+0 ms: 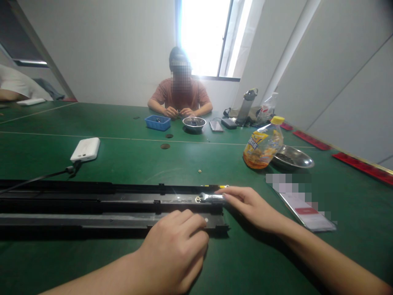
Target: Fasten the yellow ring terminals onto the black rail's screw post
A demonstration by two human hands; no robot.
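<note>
A long black rail assembly [92, 200] lies across the green table [123, 159] in front of me. My left hand [176, 246] rests with curled fingers on the rail's near bar, close to its right end. My right hand [251, 205] pinches a small silver wrench [210, 198] whose ring end sits on a fastener on the middle bar. A tiny brass washer [199, 171] lies loose on the table behind the rail.
White power bank [86, 149] with cable at left. A tilted orange drink bottle [263, 145] leans by a metal bowl [293, 158]; a card [307, 209] lies to the right. Opposite sits a person [180, 96] with a blue tray [157, 122], another metal bowl [194, 122] and a phone [216, 125].
</note>
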